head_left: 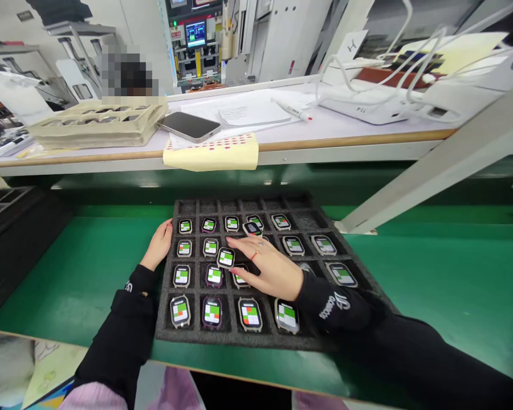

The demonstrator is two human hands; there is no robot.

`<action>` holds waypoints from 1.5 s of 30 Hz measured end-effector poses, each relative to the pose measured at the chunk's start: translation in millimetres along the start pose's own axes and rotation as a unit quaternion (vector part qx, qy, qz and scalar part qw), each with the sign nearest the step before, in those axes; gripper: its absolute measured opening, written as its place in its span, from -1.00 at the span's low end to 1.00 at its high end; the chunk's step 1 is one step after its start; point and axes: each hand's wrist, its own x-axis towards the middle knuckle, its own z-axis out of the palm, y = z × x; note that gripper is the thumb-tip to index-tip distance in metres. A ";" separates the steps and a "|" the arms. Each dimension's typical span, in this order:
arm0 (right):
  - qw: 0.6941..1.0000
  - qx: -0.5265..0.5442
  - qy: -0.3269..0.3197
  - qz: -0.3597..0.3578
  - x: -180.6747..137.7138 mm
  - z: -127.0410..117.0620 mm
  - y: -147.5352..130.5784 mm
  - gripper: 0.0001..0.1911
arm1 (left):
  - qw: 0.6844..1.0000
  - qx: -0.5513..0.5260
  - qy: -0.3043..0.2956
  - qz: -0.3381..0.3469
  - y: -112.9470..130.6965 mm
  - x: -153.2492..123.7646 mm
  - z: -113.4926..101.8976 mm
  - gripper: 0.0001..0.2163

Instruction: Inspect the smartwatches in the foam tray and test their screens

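Note:
A black foam tray (165, 310) with square compartments lies on the green bench top. Many of its pockets hold a smartwatch without a strap, such as one (212, 312) in the front row, its screen lit green and white. My left hand (158, 246) grips the tray's left edge, fingertips partly hidden. Above the second and third columns, my right hand (270, 266) pinches a lit smartwatch (226, 258) between thumb and finger, tilted over the dividers. Another smartwatch with a darker screen (252, 229) is by my right fingers; whether they hold it is unclear. My right hand hides several pockets.
Behind the tray runs a raised shelf (346, 134) carrying a phone (190, 126), paper, a marker (293, 109) and white cabled devices (363, 105). A beige tray stack (94, 136) stands left of the phone. A slanted metal post (427, 159) rises at right. A dark tray (12, 228) sits far left.

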 end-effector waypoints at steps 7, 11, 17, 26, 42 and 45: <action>0.992 -0.078 -0.085 0.056 20.3 12.2 -8.0 -0.65 | 1.000 0.005 -0.010 0.014 0.4 0.7 0.0 -0.56; 0.991 -0.068 -0.087 0.080 23.2 16.7 -7.5 -0.63 | 1.000 0.006 -0.011 0.022 -3.5 2.7 1.1 -0.57; 0.990 -0.018 -0.091 0.106 25.0 17.2 -2.0 -0.55 | 0.999 0.009 -0.018 0.028 -4.6 3.1 1.2 -0.56; 0.978 0.060 -0.046 0.193 20.4 21.8 21.6 -0.53 | 0.999 0.015 -0.017 0.029 -1.1 1.9 2.4 -0.58; 0.978 -0.043 -0.032 0.201 17.7 -11.4 18.6 -0.36 | 1.000 0.002 0.014 -0.020 -4.0 2.4 3.6 -0.53; 0.974 -0.085 -0.007 0.209 8.5 -28.8 24.5 -0.44 | 1.000 0.001 0.015 -0.025 -5.1 2.8 3.8 -0.50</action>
